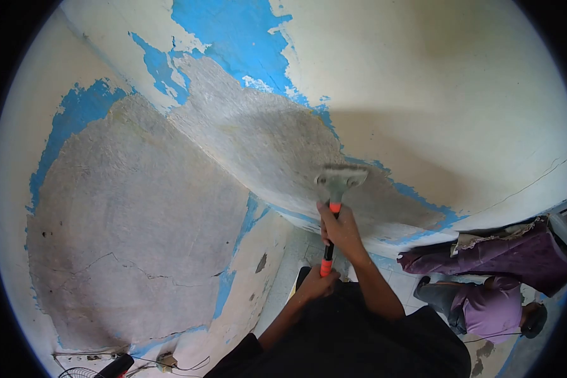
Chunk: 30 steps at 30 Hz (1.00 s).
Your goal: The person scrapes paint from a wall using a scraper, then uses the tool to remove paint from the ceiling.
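A long-handled scraper [336, 206] with an orange and black handle is in both my hands. Closed round the upper handle, below the head, is my right hand [341, 230]. My left hand [318, 285] grips the orange lower end. The scraper's wide, dusty blade [341, 175] is at the bare grey patch [283, 138] on the wall, slightly blurred; whether it touches is hard to tell. Blue paint [233, 38] shows in ragged strips around the patch, edged by cream paint [409, 75].
Across the corner, the left wall has another grey patch [138, 201] with cracks. A person in a purple shirt [492, 309] is at the lower right, beside a hanging purple cloth [498, 255]. A wire fan guard [75, 373] and loose cables [189, 365] are at the lower left.
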Each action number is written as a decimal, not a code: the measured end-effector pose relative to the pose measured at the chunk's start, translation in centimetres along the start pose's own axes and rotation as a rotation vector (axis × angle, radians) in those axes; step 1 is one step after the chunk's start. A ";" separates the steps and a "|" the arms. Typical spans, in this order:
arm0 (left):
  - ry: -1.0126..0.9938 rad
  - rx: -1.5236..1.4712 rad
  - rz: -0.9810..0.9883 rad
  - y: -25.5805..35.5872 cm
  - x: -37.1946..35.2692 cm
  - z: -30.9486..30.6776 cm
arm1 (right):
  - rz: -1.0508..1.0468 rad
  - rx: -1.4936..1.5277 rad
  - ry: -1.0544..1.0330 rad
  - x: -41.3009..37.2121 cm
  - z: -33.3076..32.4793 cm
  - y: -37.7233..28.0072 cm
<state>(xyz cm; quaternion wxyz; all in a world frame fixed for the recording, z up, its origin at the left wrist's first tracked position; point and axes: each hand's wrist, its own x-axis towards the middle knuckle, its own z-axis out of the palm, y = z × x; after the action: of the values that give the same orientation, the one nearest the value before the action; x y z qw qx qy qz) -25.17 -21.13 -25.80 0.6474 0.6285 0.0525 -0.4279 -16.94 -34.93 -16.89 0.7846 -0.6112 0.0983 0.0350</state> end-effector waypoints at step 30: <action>0.014 0.002 0.024 -0.3 1.0 0.4 | 0.047 -0.050 -0.025 0.6 0.2 0.2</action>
<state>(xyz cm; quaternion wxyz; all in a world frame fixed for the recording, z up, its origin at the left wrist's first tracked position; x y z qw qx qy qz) -24.90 -21.88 -26.60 0.6516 0.6327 0.0489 -0.4156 -16.36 -34.74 -17.13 0.7692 -0.6276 0.1020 0.0634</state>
